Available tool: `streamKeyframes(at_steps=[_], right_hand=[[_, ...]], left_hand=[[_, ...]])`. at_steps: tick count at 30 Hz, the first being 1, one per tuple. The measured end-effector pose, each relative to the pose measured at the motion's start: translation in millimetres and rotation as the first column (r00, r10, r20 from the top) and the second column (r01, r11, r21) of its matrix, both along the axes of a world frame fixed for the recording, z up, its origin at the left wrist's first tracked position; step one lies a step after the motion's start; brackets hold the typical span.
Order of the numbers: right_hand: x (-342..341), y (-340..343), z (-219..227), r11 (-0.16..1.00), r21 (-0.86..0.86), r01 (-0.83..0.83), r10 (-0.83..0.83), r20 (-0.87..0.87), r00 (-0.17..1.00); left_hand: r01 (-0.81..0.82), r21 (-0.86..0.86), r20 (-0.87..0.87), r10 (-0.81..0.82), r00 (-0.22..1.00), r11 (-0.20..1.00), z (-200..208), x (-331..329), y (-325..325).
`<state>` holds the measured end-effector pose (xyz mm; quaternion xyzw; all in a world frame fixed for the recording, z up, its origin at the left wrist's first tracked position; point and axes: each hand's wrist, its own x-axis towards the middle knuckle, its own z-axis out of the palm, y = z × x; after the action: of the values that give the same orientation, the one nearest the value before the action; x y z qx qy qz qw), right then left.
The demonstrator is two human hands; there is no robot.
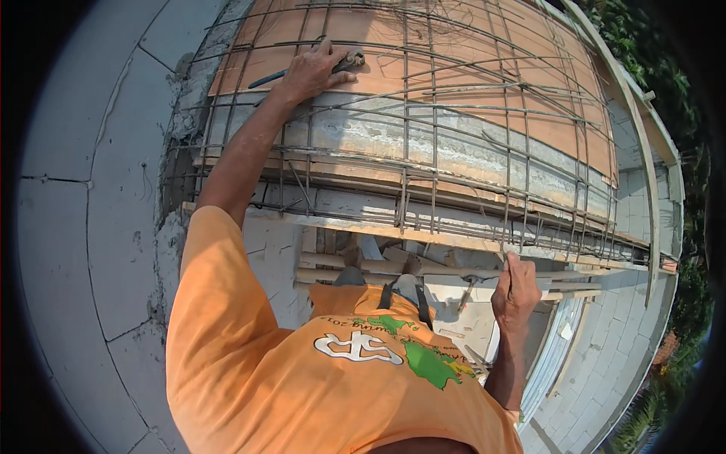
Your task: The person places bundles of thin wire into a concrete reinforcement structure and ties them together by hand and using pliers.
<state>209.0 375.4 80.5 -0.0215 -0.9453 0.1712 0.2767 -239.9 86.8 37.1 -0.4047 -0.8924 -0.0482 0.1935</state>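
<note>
My left hand [308,74] reaches forward over the rebar mesh [434,113], its fingers closed around pincers [268,79]. A dark blue handle sticks out on the left of the hand, and the worn metal head shows at its right. Brown plywood [370,76] lies beneath the bars there. My right hand [516,295] is closed in a fist, close to the near wooden edge [454,242] of the formwork. Whatever its fingers hold is hidden or too thin to name.
A grey concrete strip [363,125] crosses under the mesh. Pale block walls [68,227] stand left and right. Wooden poles [378,265] and boards lie below, around my feet. A long timber [631,113] runs along the right edge, with trees [665,45] beyond. Loose wire [408,23] lies at the far side.
</note>
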Motion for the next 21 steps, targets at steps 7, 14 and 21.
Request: streamKeyframes(at_steps=[7, 14, 21], right_hand=[[-39.8, -14.6, 0.8, 0.991, 0.085, -0.106, 0.093, 0.152, 0.984], [-62.2, -16.1, -7.9, 0.982, 0.091, -0.165, 0.138, 0.246, 0.959], [-82.4, -23.3, -24.5, 0.975, 0.11, -0.191, 0.154, 0.281, 0.947]], left_hand=[[0.008, -0.06, -0.033, -0.01, 0.999, 0.998, -9.2, -3.4, -1.2], [0.004, 0.067, -0.293, 0.016, 0.956, 0.998, -4.8, 9.7, -7.5], [0.118, 0.198, 0.204, -0.159, 0.966, 0.973, 37.6, 119.0, 18.1]])
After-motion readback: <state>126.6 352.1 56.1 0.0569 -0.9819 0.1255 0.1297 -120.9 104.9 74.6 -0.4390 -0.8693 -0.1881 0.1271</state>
